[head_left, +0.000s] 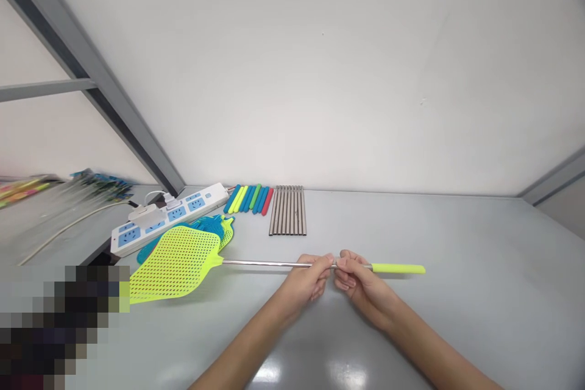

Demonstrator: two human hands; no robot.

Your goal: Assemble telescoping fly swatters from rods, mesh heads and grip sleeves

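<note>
A fly swatter (178, 262) with a yellow-green perforated head, a thin metal rod and a yellow-green handle lies level across my view. My left hand (311, 277) is closed around the rod near its middle. Just right of it, my right hand (361, 283) pinches the metal shaft a little before the handle, where the rod looks thicker. The handle sticks out beyond the right hand. More swatter heads (210, 223), blue and yellow-green, are stacked partly hidden behind the held one.
Behind the hands lie a row of metal tubes (289, 212) and several coloured handles (249, 199). A white power strip (178, 213) with plugs and cables stands at the left. Blurred packaged items (98, 189) lie farther left. A wall (329, 73) rises behind the grey table (479, 256).
</note>
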